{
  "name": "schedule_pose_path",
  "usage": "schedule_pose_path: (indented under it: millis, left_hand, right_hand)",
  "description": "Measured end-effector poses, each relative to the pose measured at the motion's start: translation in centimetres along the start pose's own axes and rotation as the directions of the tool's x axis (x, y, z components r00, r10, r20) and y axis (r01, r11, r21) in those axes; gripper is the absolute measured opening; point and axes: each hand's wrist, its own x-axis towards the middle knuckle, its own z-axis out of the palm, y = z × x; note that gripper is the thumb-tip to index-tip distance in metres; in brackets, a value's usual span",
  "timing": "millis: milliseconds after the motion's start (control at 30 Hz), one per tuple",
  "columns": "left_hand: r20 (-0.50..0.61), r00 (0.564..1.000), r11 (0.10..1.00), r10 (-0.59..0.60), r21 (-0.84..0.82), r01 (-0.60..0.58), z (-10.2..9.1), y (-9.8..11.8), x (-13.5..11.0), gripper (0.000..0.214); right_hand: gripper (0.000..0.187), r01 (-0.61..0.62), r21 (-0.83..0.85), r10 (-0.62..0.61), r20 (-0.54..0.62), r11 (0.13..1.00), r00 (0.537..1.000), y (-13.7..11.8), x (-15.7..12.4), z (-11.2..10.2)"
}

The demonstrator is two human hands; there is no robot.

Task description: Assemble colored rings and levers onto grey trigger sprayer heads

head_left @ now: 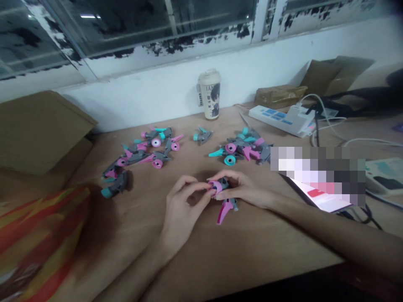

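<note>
At the far left, a red, yellow and orange patterned piece of soft material (47, 239) occupied the table edge. Behind it stood a brown cardboard box (37, 130).

Next to the right, a loose group of grey plastic trigger sprayer heads with pink and turquoise parts (135, 158) lay on the brown table (267, 247). The pieces rested at mixed angles, which suggested quick setting-down rather than careful arrangement.

The left hand (184, 205) had its thumb and forefinger drawn nearly together, pinching the collar of a pink-and-grey plastic trigger sprayer head (217, 187). This piece was held between both hands, above the near part of the table, presumably for close sight. Its pink lever pointed down, clear of the fingers; contact with the table could not be determined.

Beyond it lay a single grey-and-turquoise plastic sprayer head (204, 136), and a cream printed lidded cup (210, 95) stood upright near the wall, probably out of elbow range.

The right hand (241, 188) was curled closed around the grey body, apparently steadying it against the left hand's pinch.

A second mixed group of sprayer heads (242, 144) lay beyond the right hand. Further right were a white power strip (280, 119) and a lit, partly obscured screen device (321, 202).
</note>
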Motion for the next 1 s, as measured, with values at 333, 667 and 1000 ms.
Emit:
schedule_pose_path:
  millis: [333,667,1000]
  left_hand:
    - [0.188,0.981,0.995,0.048,-0.095,-0.03,-0.5,-0.2,0.4,0.011]
    - [0.269,0.942,0.98,0.2,-0.063,-0.19,-1.1,0.9,0.2,0.027]
    - [0.253,0.911,0.939,0.325,0.032,-0.343,-0.3,-0.4,-0.2,0.031]
  right_hand:
    - [0.033,-0.055,0.064,0.053,0.038,0.996,0.998,-0.1,-0.1,-0.1]
    - [0.032,-0.153,0.234,0.125,0.13,0.96,0.984,-1.2,-0.3,0.0]
    - [0.03,-0.122,0.165,0.105,0.107,0.979,0.989,-0.7,-0.3,-0.1]
